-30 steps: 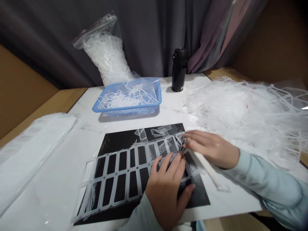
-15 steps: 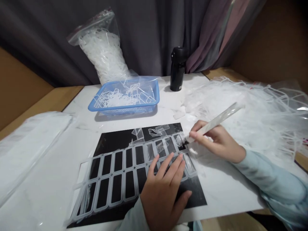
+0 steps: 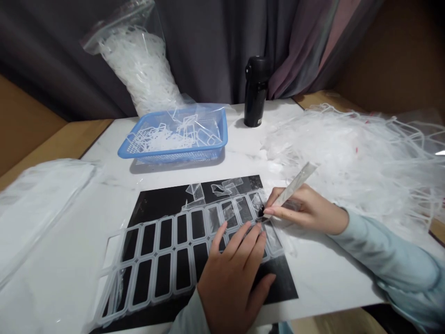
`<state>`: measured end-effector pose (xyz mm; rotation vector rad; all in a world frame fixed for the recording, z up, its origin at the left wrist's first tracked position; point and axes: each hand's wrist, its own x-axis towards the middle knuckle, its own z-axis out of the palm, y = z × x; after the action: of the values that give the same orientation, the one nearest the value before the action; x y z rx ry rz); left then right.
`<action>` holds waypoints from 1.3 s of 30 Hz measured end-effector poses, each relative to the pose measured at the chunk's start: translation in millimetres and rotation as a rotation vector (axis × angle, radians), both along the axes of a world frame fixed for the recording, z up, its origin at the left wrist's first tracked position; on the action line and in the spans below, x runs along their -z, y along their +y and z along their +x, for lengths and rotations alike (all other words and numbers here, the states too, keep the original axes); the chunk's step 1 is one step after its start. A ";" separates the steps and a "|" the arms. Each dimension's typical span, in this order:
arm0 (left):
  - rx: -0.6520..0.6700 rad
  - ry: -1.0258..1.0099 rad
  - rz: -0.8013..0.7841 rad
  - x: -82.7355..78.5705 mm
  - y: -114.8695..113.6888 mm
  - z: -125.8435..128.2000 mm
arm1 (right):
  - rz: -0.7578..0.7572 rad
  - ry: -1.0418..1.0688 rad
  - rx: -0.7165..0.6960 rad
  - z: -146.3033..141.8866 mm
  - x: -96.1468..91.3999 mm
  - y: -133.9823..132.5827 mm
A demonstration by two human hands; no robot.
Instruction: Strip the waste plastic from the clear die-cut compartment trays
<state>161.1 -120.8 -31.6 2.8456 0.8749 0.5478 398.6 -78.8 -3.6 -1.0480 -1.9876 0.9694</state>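
Note:
My left hand (image 3: 232, 283) lies flat with spread fingers on a translucent plastic sheet (image 3: 173, 273) of rounded rectangular frames in two rows. Beneath that sheet is a black mat (image 3: 162, 200). In a pen grip, my right hand (image 3: 308, 208) holds a flat whitish pen-shaped tool (image 3: 296, 182), its exact kind unclear. The tool's lower end is at the sheet's right part, by the last frame of the far row; fingers partly hide the tip. Clear film fills some frames on the right, and loose clear scraps (image 3: 196, 192) lie along the mat's far edge.
A blue basket (image 3: 174, 155) of white frame pieces stands behind the mat, with a stuffed clear bag (image 3: 142, 69) behind it. A black bottle (image 3: 256, 93) is at the back. Tangled plastic strips (image 3: 354, 153) pile up right; plastic sheets (image 3: 45, 199) lie left.
My right hand has moved slightly left and toward me, and the tool stands steeper. My left hand stays pressed on the sheet. The view has shifted a little.

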 end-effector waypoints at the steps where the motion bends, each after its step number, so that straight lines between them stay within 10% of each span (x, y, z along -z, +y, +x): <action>1: -0.002 -0.001 0.005 0.1 -0.3 0.1 | -0.001 -0.008 -0.005 0.2 0.4 0.1; 39: -0.086 -0.136 -0.059 -4.8 -3.1 9.1 | -0.215 0.003 -0.086 -2.1 -6.7 1.7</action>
<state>170.2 -123.9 -26.8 2.6914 0.9755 0.7044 396.5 -77.1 3.0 -1.0807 -1.9721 1.2531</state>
